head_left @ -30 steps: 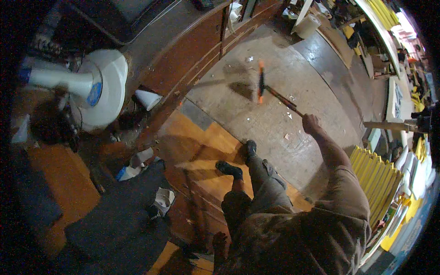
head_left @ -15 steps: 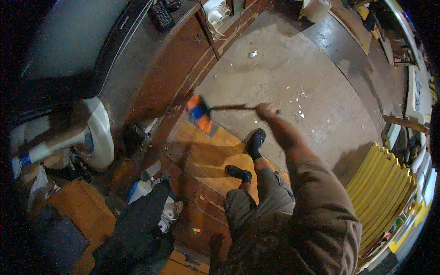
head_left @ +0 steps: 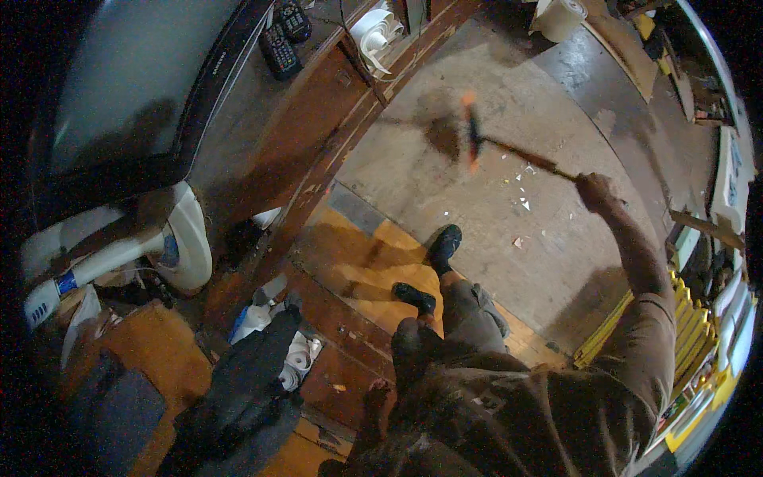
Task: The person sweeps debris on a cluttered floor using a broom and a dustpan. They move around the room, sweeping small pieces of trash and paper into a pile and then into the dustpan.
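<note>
Broom (head_left: 520,153) is out front, over the grey floor (head_left: 397,175); R hand (head_left: 598,193) clenched round it nr the grip end, arm stretched out. Its business end is motion-blurred, can't tell if it touches down. Nearest in: L hand (head_left: 380,391) hangs low by the body, dim, can't tell if open or closed. Dark cloth (head_left: 238,374) to L w/ white rolls (head_left: 299,358) beside it; yellow slats (head_left: 699,342) stacked to R. Next, black shoes (head_left: 444,248): one on orange floor patch (head_left: 342,230), other at its edge. Past them, white scraps (head_left: 524,204) scattered nr the broom. Farther L: TV (head_left: 135,87) w/ 2 remotes (head_left: 278,52) by its frame. Far end: beige roll (head_left: 559,17).
</note>
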Tool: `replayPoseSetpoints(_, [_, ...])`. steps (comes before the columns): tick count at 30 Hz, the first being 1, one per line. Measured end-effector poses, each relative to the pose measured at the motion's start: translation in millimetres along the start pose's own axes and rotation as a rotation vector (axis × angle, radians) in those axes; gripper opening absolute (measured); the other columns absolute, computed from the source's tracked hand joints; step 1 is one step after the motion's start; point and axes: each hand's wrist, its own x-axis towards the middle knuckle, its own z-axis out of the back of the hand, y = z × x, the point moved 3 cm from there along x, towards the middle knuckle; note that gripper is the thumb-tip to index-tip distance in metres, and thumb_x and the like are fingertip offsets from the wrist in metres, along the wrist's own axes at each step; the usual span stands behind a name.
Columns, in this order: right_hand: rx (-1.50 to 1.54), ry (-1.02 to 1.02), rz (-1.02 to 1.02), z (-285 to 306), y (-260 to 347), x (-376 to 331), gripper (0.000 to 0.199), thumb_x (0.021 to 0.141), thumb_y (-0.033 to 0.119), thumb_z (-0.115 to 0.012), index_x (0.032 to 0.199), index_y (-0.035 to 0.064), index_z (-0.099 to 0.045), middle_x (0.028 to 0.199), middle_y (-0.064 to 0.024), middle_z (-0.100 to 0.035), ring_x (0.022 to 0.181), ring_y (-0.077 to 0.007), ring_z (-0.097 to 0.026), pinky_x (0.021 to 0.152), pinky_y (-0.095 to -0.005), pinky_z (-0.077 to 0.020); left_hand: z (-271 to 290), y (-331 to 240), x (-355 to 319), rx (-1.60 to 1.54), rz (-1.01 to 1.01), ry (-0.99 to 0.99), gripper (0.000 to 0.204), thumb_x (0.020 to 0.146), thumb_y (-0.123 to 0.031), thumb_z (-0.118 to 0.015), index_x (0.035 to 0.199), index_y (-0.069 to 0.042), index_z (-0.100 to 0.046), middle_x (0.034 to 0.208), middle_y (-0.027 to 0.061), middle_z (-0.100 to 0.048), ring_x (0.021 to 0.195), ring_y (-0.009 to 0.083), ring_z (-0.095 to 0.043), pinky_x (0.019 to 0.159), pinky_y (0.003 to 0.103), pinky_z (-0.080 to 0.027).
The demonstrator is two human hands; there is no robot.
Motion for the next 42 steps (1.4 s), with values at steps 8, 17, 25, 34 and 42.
replayPoseSetpoints(8, [0.175,0.123,0.523,-0.3,268.9,101.6,0.022,0.082,0.023,-0.046,0.084,0.0079,-0.061,0.084,-0.0124,-0.062,0.077,-0.0311,-0.061,0.062,-0.0437,-0.0479,6.3,-31.3,-29.6,0.067,-0.006,-0.082,0.025,0.085,-0.018,-0.051,0.108,-0.006,-0.047,0.096,0.0067,-0.054,0.078,0.0171,-0.055,0.060,0.026,-0.045])
replayPoseSetpoints(17, [0.255,-0.015,-0.225,-43.3,76.4,198.1,0.024,0.083,0.028,-0.042,0.091,0.0131,-0.059,0.090,-0.0112,-0.061,0.087,-0.0299,-0.058,0.071,-0.0403,-0.0460,5.0,28.1,-60.7,0.045,0.090,-0.140,0.025,0.085,-0.017,-0.050,0.107,-0.006,-0.047,0.095,0.0064,-0.053,0.078,0.0168,-0.054,0.059,0.026,-0.045])
replayPoseSetpoints(25, [0.283,-0.103,-0.466,-44.2,-64.9,109.0,0.030,0.088,0.029,-0.034,0.099,0.0104,-0.054,0.091,-0.0190,-0.058,0.081,-0.0358,-0.058,0.065,-0.0464,-0.0454,4.8,-14.6,-24.0,0.076,0.051,-0.023,0.025,0.086,-0.017,-0.050,0.107,-0.006,-0.046,0.094,0.0060,-0.053,0.078,0.0165,-0.054,0.059,0.026,-0.045])
replayPoseSetpoints(34, [0.452,0.167,0.031,-65.7,139.9,-53.7,0.026,0.087,0.031,-0.037,0.093,0.0120,-0.054,0.077,-0.0156,-0.060,0.070,-0.0329,-0.059,0.056,-0.0453,-0.0451,19.3,-57.9,-13.4,0.159,0.016,0.038,0.024,0.086,-0.017,-0.050,0.107,-0.006,-0.046,0.094,0.0056,-0.053,0.078,0.0162,-0.054,0.059,0.026,-0.045])
replayPoseSetpoints(42, [0.340,-0.152,-0.288,-266.6,-13.3,-28.5,0.023,0.081,0.019,-0.042,0.089,0.0104,-0.062,0.089,-0.0100,-0.062,0.081,-0.0266,-0.061,0.067,-0.0398,-0.0480,58.8,-104.1,3.2,0.074,-0.022,0.135,0.024,0.086,-0.016,-0.050,0.107,-0.006,-0.045,0.093,0.0053,-0.052,0.078,0.0159,-0.054,0.058,0.025,-0.045])
